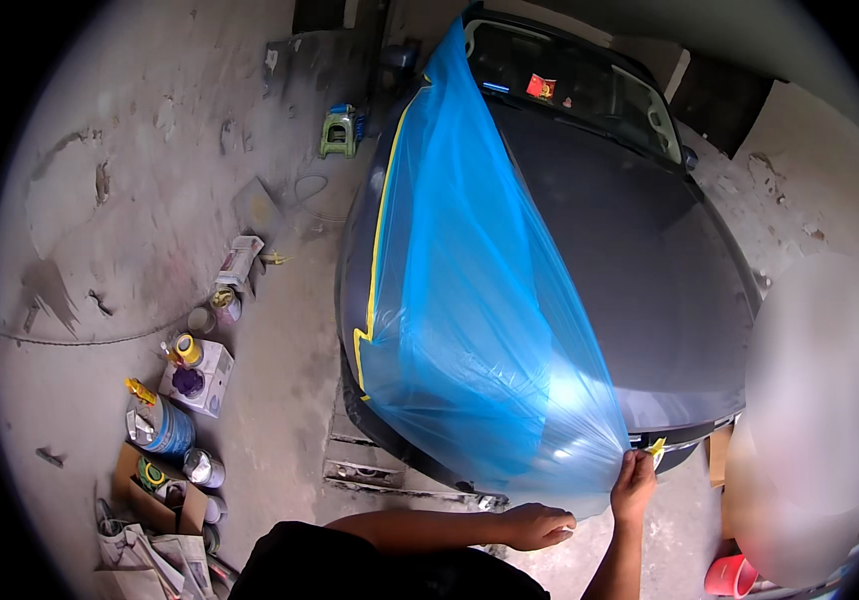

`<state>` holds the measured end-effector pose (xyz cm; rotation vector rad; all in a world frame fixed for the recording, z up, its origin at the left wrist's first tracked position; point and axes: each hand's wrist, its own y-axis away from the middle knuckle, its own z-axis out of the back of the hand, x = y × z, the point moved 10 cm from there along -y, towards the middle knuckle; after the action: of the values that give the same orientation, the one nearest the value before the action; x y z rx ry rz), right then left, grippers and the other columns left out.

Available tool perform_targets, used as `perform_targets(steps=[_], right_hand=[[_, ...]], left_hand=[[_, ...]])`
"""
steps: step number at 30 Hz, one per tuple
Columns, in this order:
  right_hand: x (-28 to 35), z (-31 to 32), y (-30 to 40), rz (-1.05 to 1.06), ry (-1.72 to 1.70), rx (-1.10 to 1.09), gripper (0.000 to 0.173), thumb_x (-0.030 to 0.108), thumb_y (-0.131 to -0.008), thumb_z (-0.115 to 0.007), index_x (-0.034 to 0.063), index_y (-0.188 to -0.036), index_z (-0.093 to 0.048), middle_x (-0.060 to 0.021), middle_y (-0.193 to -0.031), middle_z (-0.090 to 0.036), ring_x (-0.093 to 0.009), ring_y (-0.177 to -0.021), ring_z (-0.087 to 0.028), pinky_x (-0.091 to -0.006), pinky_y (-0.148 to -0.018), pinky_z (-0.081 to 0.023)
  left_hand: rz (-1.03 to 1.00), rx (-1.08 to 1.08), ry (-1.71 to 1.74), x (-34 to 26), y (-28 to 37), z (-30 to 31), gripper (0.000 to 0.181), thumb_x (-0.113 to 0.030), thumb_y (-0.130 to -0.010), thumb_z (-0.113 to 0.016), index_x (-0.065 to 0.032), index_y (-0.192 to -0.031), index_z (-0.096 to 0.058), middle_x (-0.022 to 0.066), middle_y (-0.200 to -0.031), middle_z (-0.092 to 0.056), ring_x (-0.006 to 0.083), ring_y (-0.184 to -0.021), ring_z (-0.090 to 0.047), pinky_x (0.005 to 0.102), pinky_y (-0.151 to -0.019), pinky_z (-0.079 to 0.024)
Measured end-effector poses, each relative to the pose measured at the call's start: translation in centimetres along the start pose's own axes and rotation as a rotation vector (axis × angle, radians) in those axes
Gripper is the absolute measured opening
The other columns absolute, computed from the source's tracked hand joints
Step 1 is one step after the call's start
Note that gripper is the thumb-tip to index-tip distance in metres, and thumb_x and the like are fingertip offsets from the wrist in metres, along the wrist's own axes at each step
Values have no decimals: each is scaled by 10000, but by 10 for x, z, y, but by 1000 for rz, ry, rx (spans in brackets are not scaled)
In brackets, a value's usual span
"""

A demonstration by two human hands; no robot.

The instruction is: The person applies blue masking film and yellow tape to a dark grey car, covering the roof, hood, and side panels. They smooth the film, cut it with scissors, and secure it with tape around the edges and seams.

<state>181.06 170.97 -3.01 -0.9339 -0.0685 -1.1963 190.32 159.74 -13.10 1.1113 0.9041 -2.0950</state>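
Observation:
A sheet of translucent blue masking film (467,300) drapes over one side of a dark grey car hood (617,247). Yellow masking tape (378,255) runs along the film's left edge, by the fender. My right hand (633,484) pinches the film's gathered lower corner just off the car's front, and folds fan out from that grip. A bit of yellow tape (658,448) sticks out beside its fingers. Lower left of it, my left hand (540,526) is curled close to the film's bottom edge; whether it holds anything is hidden.
Along the left wall stand a blue metal drum (171,427), a white box (204,375) bearing a tape roll, and an open cardboard box (163,495). Newspapers (152,562) lie nearby. A green stool (339,135) is farther back. At right are a red bucket (729,576) and a blurred area.

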Motion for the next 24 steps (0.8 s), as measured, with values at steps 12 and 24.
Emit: perform_targets(steps=[12,24], right_hand=[[-108,29,-77,149,147,33,112,109,-962,-533,7,-918,-549,-230,-838,-643,-438,-782,-615,-501,-679,-469],[-177,34,-122,-86,8,83,215,188,-951,-621,-18,-895,-597,-195,-706,-595,-273,-618,-597,-367,-607,-464]], left_hand=[[-79,-541,-130,-16,-13,107,186,-68,-922,-602,-21,-1103,-605,128,-941,-641,254,-790,-634,329,-709,-503],[200,-663,-1060,-17,-25,197,523,-332,-902,-622,-91,-1357,-533,207,-1476,-380,418,-1383,-316,604,-1112,-214]])
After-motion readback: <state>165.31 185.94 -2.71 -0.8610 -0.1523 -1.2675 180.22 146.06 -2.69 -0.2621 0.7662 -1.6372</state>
